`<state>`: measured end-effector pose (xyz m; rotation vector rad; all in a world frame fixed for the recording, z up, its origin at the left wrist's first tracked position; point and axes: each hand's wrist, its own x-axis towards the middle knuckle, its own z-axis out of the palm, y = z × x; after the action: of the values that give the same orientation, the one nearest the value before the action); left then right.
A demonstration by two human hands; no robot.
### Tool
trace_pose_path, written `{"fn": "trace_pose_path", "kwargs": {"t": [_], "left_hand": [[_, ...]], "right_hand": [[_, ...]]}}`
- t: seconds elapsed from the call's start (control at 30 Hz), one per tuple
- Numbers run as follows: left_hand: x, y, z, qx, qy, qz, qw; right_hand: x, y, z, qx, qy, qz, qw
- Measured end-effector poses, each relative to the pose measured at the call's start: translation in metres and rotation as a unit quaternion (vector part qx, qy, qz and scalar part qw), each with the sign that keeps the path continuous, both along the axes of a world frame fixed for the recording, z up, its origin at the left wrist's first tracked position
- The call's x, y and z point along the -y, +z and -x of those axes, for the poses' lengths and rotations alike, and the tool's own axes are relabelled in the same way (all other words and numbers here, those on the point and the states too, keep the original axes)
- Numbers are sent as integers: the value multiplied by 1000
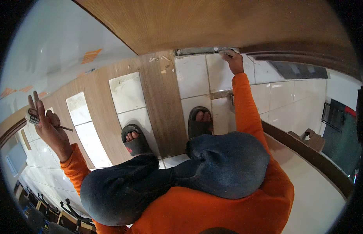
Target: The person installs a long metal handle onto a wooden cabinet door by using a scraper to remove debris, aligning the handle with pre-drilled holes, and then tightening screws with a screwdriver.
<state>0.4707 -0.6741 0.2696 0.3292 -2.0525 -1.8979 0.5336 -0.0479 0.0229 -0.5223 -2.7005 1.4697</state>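
Note:
My left hand (pixel 52 130) is raised at the left beside a white glossy panel (pixel 64 39), two fingers stretched up and the others curled. In it is a small dark tool with a thin shaft (pixel 66 128) poking out by the palm and a gridded end (pixel 33 118) on the far side; its kind is unclear. My right hand (pixel 233 61) reaches forward to the lower edge of a large brown wood panel (pixel 228 23). Its fingers are curled beside a metal strip (pixel 199 51) there; whatever they grip is too small to make out.
Wood boards (pixel 160 105) lie over white floor tiles (pixel 129 91) between and beside my sandalled feet (pixel 200 121). Orange tape (pixel 91 56) marks the white panel. Small scraps (pixel 164 64) lie on a board. A dark wooden edge (pixel 310 156) runs along the right. Black frames (pixel 74 212) stand at lower left.

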Motion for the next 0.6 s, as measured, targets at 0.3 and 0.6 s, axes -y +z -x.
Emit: {"fn": "trace_pose_path", "kwargs": {"t": [0.3, 0.6], "left_hand": [[9, 7, -5, -20, -37, 143, 989], [5, -4, 2, -11, -3, 78, 997]], "right_hand": [[39, 14, 27, 8, 119, -250, 961], [79, 5, 38, 76, 189, -488, 849]]}}
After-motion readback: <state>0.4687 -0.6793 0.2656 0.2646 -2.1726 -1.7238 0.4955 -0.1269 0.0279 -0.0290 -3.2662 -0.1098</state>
